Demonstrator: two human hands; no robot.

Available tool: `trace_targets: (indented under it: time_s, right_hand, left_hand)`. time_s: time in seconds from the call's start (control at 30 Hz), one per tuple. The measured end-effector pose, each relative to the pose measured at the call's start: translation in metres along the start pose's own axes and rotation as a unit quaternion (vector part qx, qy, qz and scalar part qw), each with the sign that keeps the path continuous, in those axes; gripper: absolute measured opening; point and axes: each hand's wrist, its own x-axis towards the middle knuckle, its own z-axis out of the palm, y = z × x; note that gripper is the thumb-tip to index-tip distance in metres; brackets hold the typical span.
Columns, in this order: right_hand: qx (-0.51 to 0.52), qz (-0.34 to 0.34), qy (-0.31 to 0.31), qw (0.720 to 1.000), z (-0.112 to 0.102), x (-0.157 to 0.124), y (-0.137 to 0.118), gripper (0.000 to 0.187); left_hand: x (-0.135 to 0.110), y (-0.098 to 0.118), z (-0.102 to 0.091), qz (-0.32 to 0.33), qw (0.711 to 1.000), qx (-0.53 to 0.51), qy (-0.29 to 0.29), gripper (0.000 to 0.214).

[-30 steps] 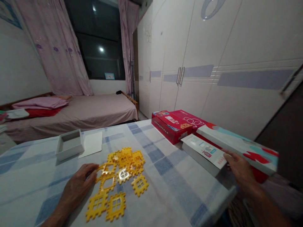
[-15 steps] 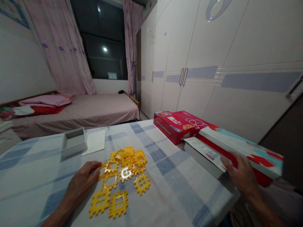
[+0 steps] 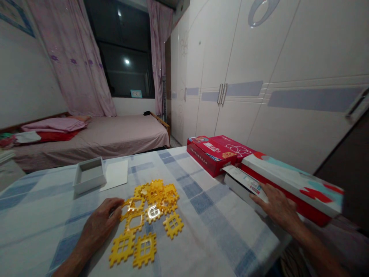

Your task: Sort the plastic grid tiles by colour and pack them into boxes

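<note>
Several yellow square window-shaped plastic tiles lie in a loose pile on the blue-and-white checked tablecloth. My left hand rests on the cloth with its fingers curled against the left edge of the pile, touching one tile. My right hand lies flat, fingers stretched, on a flat white box with a printed label, which sits under a long white, teal and red box.
A red box stands at the table's far right edge. An open white box and a white sheet lie at the back left. Beyond the table are a bed and white wardrobe doors.
My right hand has slid left along the white box, from its right end onto its top. My left hand stays by the tiles.
</note>
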Motion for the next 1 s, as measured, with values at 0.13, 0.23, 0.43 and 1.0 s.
trace_targets:
  time_s: [0.13, 0.23, 0.43, 1.0]
  right_hand:
    - [0.012, -0.045, 0.016, 0.999, -0.001, -0.002, 0.002, 0.065]
    - [0.023, -0.064, 0.009, 0.998, 0.000, 0.000, 0.003, 0.057]
    - [-0.018, -0.079, -0.005, 0.997, 0.001, 0.002, -0.002, 0.046]
    - [0.081, 0.076, -0.107, 0.988, -0.011, 0.023, -0.010, 0.074]
  left_hand:
    - [0.000, 0.002, -0.001, -0.004, 1.000, -0.003, 0.006, 0.036]
    - [0.000, 0.003, -0.001, -0.002, 1.000, -0.007, 0.008, 0.036]
    - [0.000, 0.002, -0.001, 0.002, 1.000, 0.002, 0.011, 0.034]
    - [0.000, 0.000, 0.000, 0.005, 1.000, 0.017, 0.005, 0.034]
